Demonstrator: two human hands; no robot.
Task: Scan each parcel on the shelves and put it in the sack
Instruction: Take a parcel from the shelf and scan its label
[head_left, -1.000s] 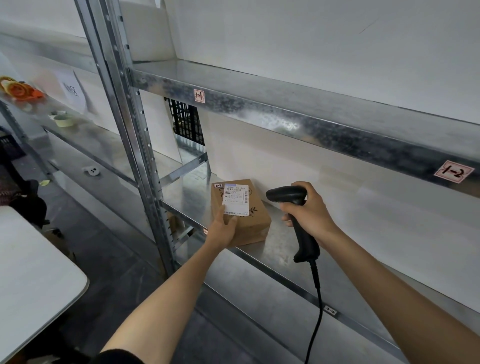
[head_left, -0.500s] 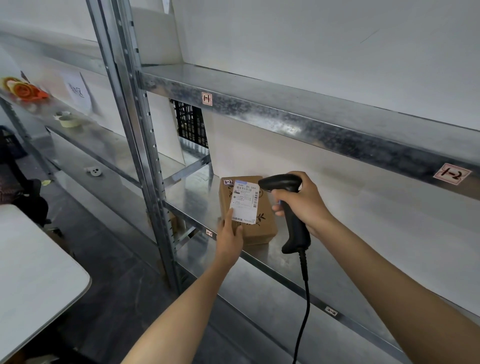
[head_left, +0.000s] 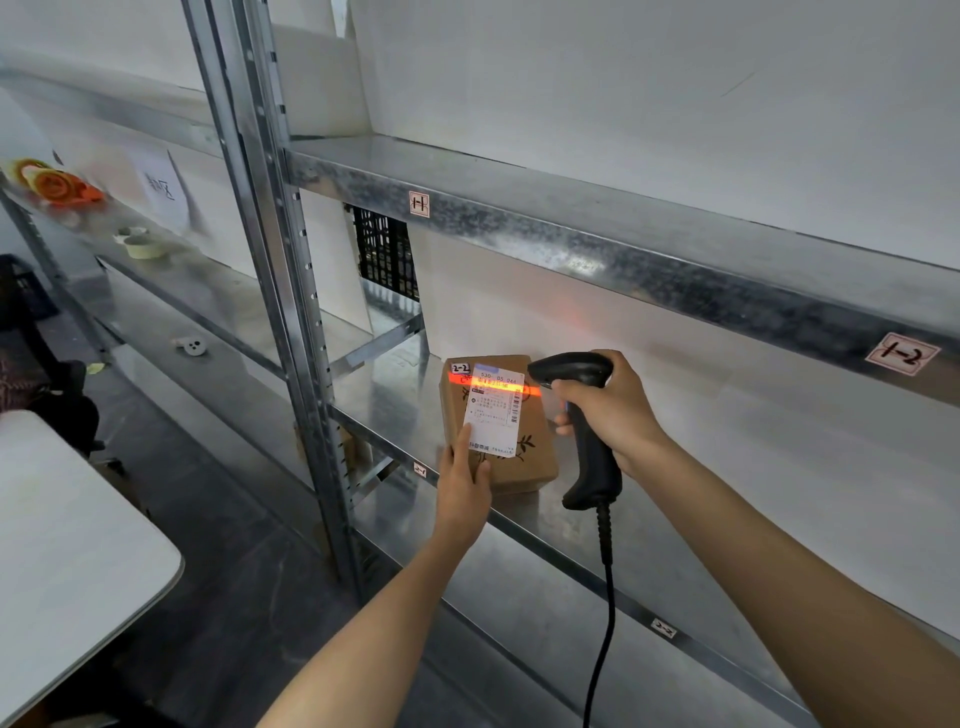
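Note:
A small brown cardboard parcel (head_left: 524, 465) with a white shipping label sits on the lower metal shelf (head_left: 675, 551), tilted up toward me. My left hand (head_left: 464, 493) grips its near left edge, thumb on the label's lower corner. My right hand (head_left: 608, 410) holds a black corded barcode scanner (head_left: 587, 447) just right of the parcel, its head aimed at the label. A red scan line glows across the top of the label. No sack is in view.
The upper shelf (head_left: 597, 228) juts out above my hands, tagged 1-1 and 1-2. A steel upright (head_left: 291, 332) stands left of the parcel. Rolls of tape (head_left: 140, 244) and an orange dispenser (head_left: 57, 187) lie on the far left shelving. A white table (head_left: 67, 561) sits at lower left.
The parcel has been tipped up more upright on the shelf and the scanner brought closer to it. The red scan line now lights the label; it was not lit before.

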